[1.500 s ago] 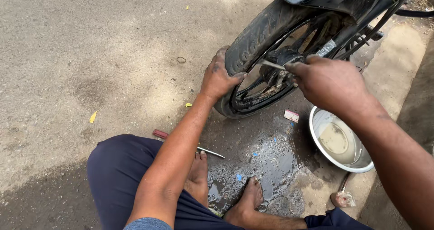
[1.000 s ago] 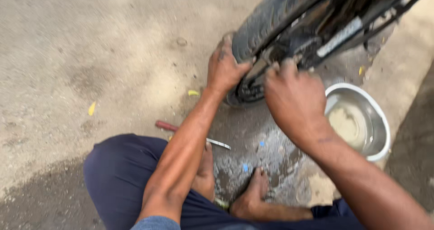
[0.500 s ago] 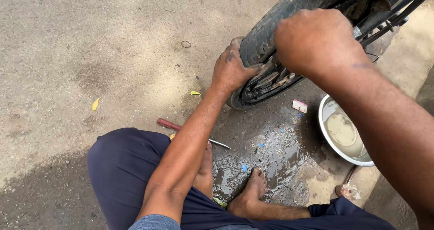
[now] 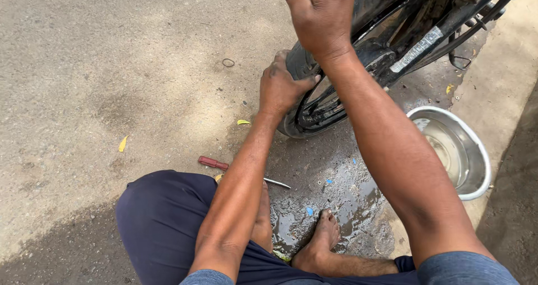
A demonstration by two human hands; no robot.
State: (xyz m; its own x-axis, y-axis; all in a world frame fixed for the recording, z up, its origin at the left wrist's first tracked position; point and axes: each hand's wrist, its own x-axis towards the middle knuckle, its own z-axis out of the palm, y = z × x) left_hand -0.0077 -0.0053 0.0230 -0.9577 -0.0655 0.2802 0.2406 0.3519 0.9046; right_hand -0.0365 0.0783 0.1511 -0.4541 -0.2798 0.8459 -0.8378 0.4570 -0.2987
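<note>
I sit on the ground facing a motorcycle wheel with a black tyre (image 4: 297, 125) at the top right. My left hand (image 4: 282, 86) wraps over the lower part of the tyre, fingers curled around its edge. My right hand (image 4: 320, 13) is closed on the tyre higher up, near the top of the view. Black frame bars (image 4: 426, 38) run beside the wheel. A red-handled screwdriver (image 4: 216, 163) lies on the ground beside my left knee, partly hidden by my left forearm.
A steel bowl (image 4: 473, 150) holding cloudy water stands on the ground at the right. A wet patch (image 4: 330, 206) spreads under the wheel by my bare feet. A small ring (image 4: 228, 62) and yellow leaves lie on the pavement to the left.
My right hand has left the wheel's hub area and risen to grip the tyre's upper part. My left hand has stayed on the lower tyre. The view has shifted.
</note>
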